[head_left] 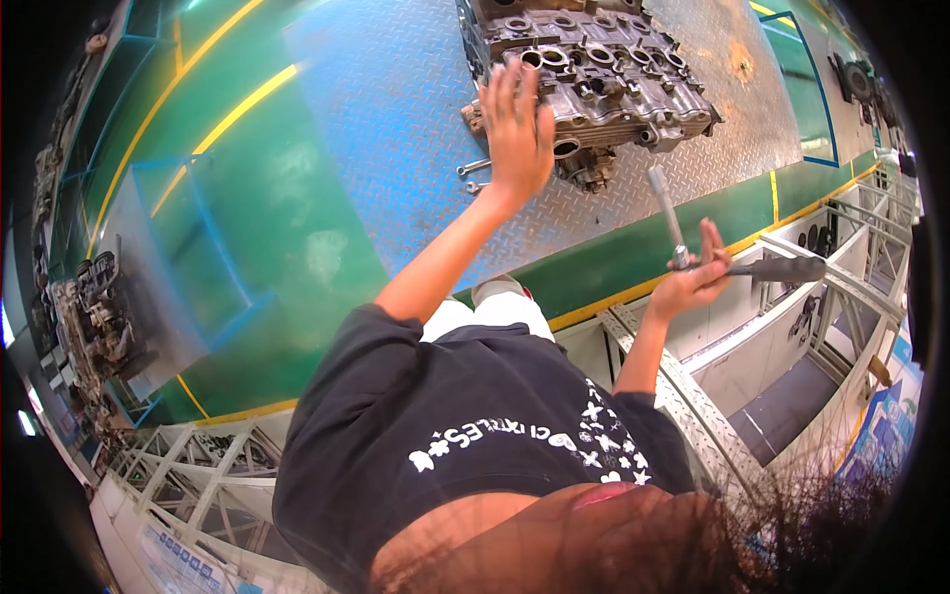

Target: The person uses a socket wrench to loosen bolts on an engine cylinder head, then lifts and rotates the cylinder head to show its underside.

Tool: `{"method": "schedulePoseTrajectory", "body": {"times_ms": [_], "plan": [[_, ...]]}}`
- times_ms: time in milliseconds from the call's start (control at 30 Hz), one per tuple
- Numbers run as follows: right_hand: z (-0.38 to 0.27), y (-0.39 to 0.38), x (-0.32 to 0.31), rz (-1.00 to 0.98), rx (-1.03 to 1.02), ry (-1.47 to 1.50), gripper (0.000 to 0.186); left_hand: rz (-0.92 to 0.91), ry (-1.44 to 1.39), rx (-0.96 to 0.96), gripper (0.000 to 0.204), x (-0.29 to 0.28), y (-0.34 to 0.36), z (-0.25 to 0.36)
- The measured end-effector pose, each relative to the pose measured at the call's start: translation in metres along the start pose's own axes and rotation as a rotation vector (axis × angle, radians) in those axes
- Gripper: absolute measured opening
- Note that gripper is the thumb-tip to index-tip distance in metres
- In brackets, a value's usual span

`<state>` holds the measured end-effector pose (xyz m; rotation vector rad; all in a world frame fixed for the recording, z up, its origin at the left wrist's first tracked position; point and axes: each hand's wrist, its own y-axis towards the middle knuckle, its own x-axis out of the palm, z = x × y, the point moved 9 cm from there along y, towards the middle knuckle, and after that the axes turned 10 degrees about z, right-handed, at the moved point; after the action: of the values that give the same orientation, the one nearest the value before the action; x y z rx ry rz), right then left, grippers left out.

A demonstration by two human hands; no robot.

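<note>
A grey metal cylinder head with several round bores lies on a blue diamond-plate floor. My left hand is spread flat on its near left edge, fingers apart. My right hand is off to the right of the part, closed around a ratchet wrench. The wrench's black handle points right and its metal extension bar points up toward the cylinder head. Two small metal bolts lie on the plate just left of my left wrist.
Green floor with yellow lines surrounds the plate. A blue-framed stand and another engine assembly are at the left. White metal truss frames run along the bottom and right. My black shirt fills the lower middle.
</note>
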<state>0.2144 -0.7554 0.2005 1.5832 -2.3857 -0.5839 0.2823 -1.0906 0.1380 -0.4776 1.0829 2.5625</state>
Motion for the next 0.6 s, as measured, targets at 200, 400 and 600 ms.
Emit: {"method": "schedulePoseTrajectory", "body": {"times_ms": [200,400,600], "plan": [[0.031,-0.089,0.016,-0.620,0.317,-0.044,0.025,-0.926,-0.227,0.295,0.049,-0.020,-0.141,0.093],[0.063,-0.188,0.049,-0.853,0.956,0.016,0.024,-0.925,-0.065,0.015,0.032,-0.065,-0.185,0.028],[0.077,-0.289,0.029,-1.049,1.080,0.163,0.020,-0.887,0.053,0.219,0.031,-0.140,-0.187,0.018]]}}
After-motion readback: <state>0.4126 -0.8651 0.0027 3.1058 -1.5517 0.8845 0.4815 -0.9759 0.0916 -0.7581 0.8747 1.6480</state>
